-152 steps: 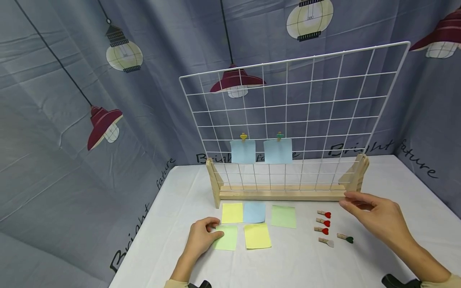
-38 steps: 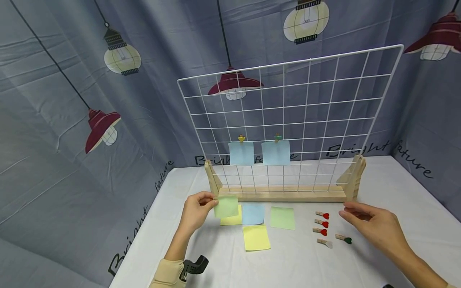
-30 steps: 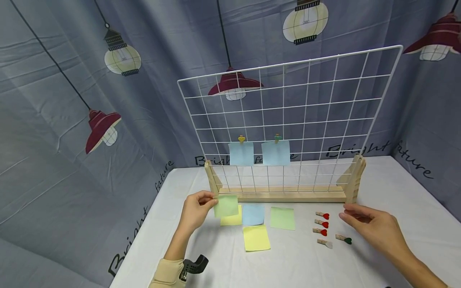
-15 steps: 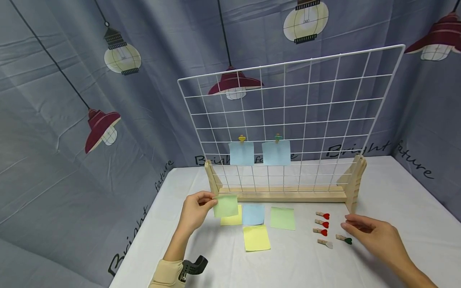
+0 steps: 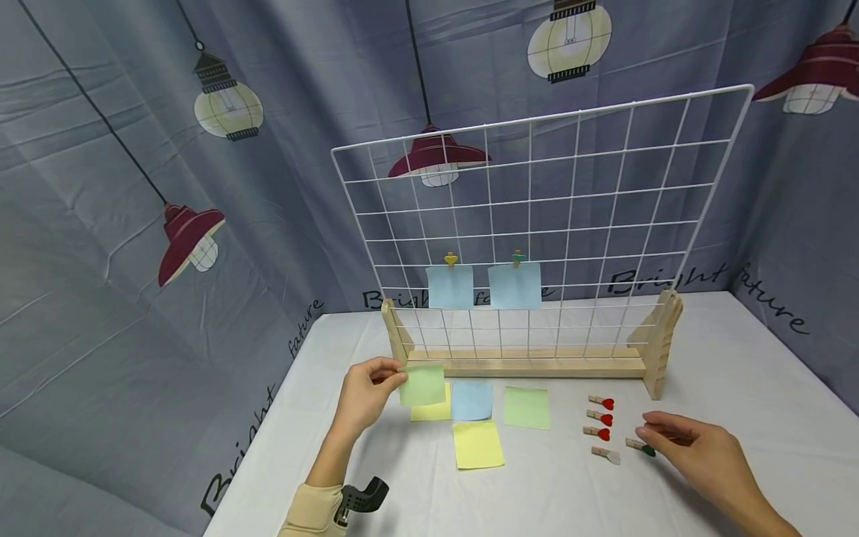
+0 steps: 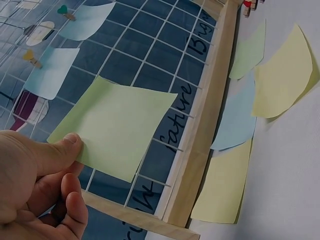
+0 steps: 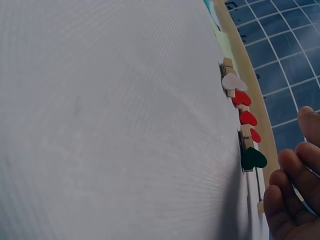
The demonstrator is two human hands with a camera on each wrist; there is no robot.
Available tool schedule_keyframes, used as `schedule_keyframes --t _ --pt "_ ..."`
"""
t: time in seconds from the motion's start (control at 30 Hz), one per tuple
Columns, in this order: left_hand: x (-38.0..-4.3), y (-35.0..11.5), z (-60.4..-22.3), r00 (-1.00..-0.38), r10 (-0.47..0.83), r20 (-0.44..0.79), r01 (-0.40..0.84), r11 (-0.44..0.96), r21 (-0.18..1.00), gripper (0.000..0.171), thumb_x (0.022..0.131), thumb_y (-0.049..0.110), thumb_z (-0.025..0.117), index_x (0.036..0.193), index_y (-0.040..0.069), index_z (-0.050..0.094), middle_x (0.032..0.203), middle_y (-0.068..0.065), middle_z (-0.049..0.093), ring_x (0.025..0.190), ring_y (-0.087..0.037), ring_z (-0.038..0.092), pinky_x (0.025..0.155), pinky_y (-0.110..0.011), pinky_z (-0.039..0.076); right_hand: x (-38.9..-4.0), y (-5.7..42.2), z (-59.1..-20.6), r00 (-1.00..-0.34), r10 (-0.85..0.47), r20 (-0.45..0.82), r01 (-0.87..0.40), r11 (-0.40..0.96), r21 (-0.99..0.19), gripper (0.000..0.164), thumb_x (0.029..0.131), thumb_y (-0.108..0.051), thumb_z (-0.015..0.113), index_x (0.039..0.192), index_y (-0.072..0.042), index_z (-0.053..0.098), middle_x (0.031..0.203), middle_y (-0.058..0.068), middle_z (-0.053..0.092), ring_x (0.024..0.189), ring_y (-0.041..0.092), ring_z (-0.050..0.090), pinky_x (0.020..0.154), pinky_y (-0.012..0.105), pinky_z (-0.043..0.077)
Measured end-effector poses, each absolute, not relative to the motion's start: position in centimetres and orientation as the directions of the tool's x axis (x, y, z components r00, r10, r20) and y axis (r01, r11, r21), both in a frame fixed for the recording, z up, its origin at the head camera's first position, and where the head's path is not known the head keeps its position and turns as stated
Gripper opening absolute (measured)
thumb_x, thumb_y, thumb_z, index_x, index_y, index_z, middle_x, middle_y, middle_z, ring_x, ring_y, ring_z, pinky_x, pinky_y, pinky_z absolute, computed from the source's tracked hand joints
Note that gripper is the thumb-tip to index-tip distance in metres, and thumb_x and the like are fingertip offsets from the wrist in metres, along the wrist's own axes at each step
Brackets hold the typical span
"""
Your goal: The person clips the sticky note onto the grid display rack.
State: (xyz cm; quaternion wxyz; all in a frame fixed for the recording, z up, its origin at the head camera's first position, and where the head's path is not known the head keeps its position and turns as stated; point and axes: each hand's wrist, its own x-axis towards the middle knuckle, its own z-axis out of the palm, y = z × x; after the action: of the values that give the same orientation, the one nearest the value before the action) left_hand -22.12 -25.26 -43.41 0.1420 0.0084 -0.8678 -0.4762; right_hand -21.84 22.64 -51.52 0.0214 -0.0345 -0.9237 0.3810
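My left hand (image 5: pixel 362 393) pinches a light green sticky note (image 5: pixel 423 385) by its left edge, between thumb and fingers. In the head view the note overlaps part of a yellow note (image 5: pixel 429 412); the left wrist view shows it raised in front of the wire grid (image 6: pixel 157 97). Over the table at the right, my right hand (image 5: pixel 701 453) hovers with bent, relaxed fingers and nothing between them. Closest to it lies a small wooden clothespin with a dark green heart (image 7: pixel 254 158), partly covered by the fingertips in the head view.
Blue notes (image 5: pixel 450 287) hang from the grid by a yellow-heart clothespin (image 5: pixel 451 259) and a green one (image 5: pixel 519 258). Its wooden base (image 5: pixel 530 366) stands behind several loose notes. Red-heart clothespins (image 5: pixel 600 403) and a white-heart one (image 5: pixel 606 454) lie left of my right hand.
My left hand has picked the green note up off the table and moved it up towards the grid's base. More recently, my right hand has come down beside the green-heart clothespin.
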Motion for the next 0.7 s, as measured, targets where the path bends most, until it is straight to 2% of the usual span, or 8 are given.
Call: schedule_keyframes --t 0.23,0.53,0.7 --pt "-22.1 -25.3 -43.5 -0.961 -0.152 0.229 0.112 0.543 0.832 0.007 0.090 0.013 0.080 0.097 0.012 0.078 0.083 -0.002 0.075 0.078 -0.013 0.068 0.073 -0.026 0.054 -21.7 22.7 -52.2 -0.994 0.098 0.040 0.043 0.722 -0.690 0.060 0.091 -0.049 0.076 0.122 0.002 0.072 0.104 0.014 0.079 0.084 0.020 0.070 0.061 0.020 0.048" --pt "-22.0 -25.1 -43.5 -0.962 -0.152 0.228 0.111 0.542 0.833 0.006 0.090 0.013 0.079 0.096 0.012 0.078 0.083 -0.002 0.075 0.078 -0.013 0.067 0.072 -0.026 0.054 -21.6 22.9 -53.0 -0.991 0.117 0.063 0.041 0.721 -0.691 0.055 0.089 -0.042 0.080 0.120 0.003 0.073 0.105 0.016 0.079 0.090 0.029 0.072 0.062 0.022 0.051" --pt "-22.1 -25.1 -43.7 -0.963 -0.149 0.227 0.113 0.540 0.834 0.006 0.091 0.013 0.079 0.097 0.012 0.078 0.083 -0.003 0.075 0.078 -0.013 0.068 0.072 -0.026 0.054 -21.6 23.1 -53.1 -0.995 0.095 0.042 0.040 0.724 -0.688 0.054 0.090 -0.042 0.079 0.120 0.002 0.073 0.105 0.016 0.079 0.091 0.030 0.073 0.066 0.032 0.055"
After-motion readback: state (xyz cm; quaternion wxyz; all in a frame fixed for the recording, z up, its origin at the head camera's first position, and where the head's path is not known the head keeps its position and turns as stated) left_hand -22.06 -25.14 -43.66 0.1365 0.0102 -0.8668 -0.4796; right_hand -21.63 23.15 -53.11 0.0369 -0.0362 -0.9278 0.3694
